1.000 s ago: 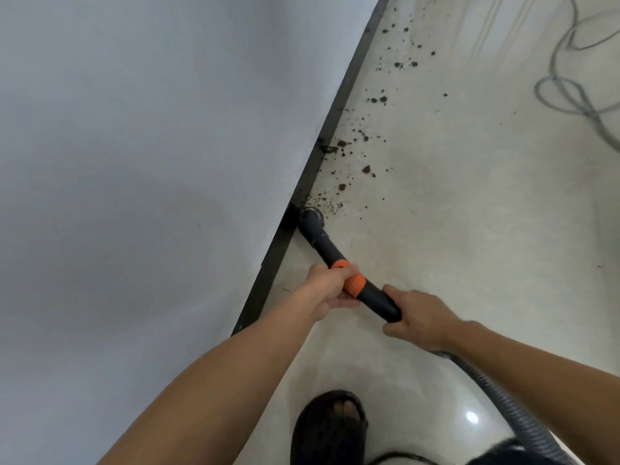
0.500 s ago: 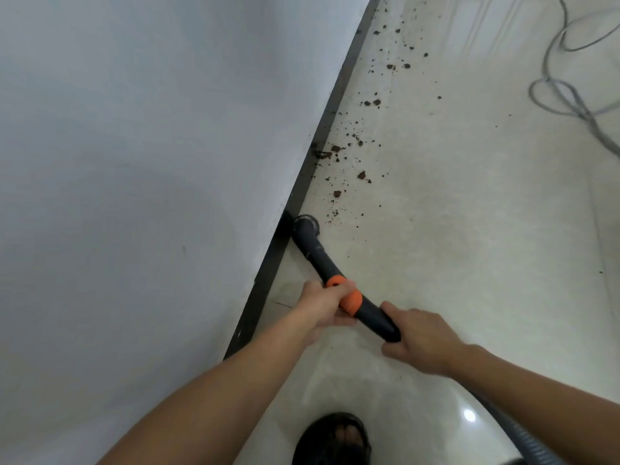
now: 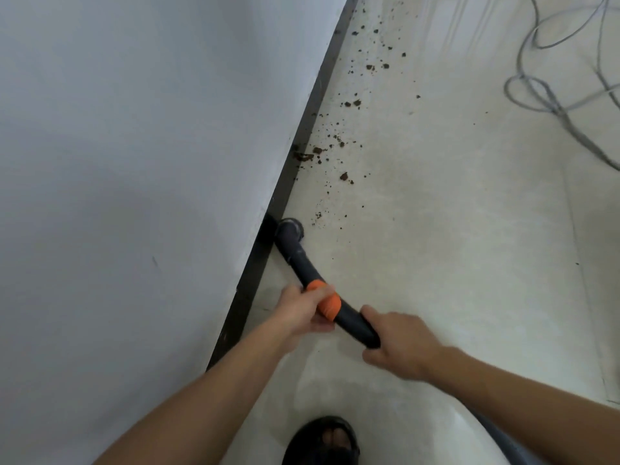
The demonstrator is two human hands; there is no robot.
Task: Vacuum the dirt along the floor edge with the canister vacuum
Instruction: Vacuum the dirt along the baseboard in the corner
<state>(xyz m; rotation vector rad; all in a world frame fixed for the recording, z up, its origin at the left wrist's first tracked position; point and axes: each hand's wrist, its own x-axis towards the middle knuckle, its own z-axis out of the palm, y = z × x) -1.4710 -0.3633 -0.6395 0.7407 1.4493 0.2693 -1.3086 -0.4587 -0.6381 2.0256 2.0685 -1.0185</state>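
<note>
Gripping one dark vacuum wand [image 3: 295,255], the left hand [image 3: 303,308] curls round its single orange collar [image 3: 329,305] and the right hand [image 3: 399,344] wraps the black end behind. Its one round mouth rests on the floor [image 3: 436,263] just beside the dark skirting [image 3: 292,176], short of many scattered dirt crumbs [image 3: 345,177]; one sandalled foot [image 3: 330,441] shows below.

Wall [image 3: 134,162] left, baseboard [image 3: 302,146] along its foot, floor [image 3: 436,246] to the right. Wand [image 3: 298,260] tip on floor just beside baseboard, dirt [image 3: 345,142] strewn ahead along the edge. Left hand [image 3: 302,310] on wand ahead of right hand [image 3: 399,344]. Cable [image 3: 553,105] far right. Foot [image 3: 322,441] behind hands.
</note>
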